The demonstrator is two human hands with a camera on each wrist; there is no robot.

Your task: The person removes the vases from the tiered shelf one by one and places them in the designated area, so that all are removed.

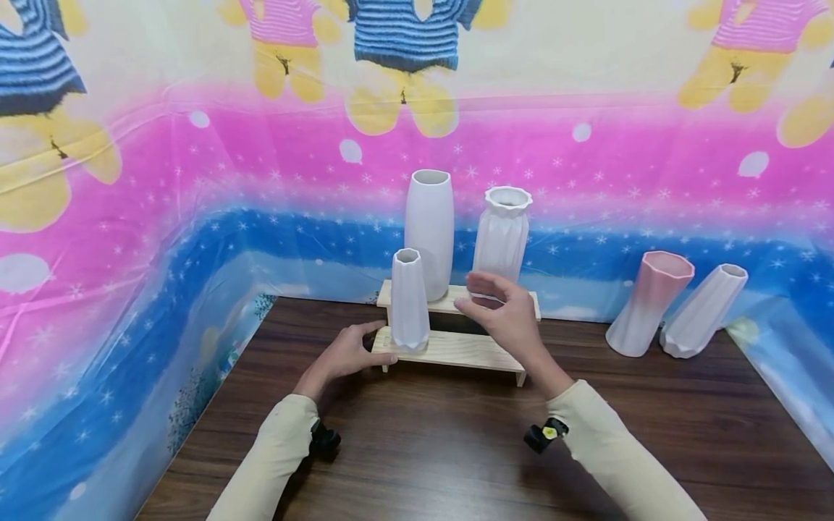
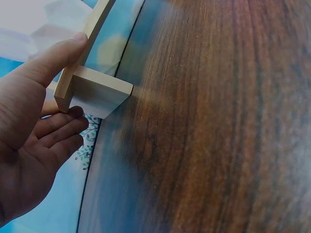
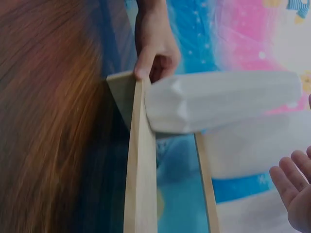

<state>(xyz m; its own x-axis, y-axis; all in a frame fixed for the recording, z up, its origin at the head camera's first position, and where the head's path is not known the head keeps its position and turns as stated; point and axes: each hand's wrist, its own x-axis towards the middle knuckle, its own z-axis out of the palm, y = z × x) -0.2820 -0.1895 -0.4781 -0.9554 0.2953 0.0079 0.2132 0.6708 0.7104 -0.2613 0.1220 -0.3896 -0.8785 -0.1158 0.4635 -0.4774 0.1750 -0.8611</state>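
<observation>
A two-tier wooden stand (image 1: 465,350) stands at the far side of the table. My left hand (image 1: 345,352) grips the left end of its lower shelf, the thumb on the front edge and the fingers curled behind, as the left wrist view shows. Beside that hand, a slim faceted white vase (image 1: 409,307) stands upright on the lower shelf. A tall smooth white vase (image 1: 430,224) and a ribbed white vase with a scalloped rim (image 1: 500,242) are on the upper shelf. My right hand (image 1: 511,318), fingers loosely bent around nothing, hovers before the ribbed vase, covering its base.
On the right of the dark wood table (image 1: 417,449) stand a pink-and-white vase (image 1: 651,307) and another faceted white vase (image 1: 704,312), close together. A printed cloth backdrop (image 1: 586,166) hangs behind the table and along its sides.
</observation>
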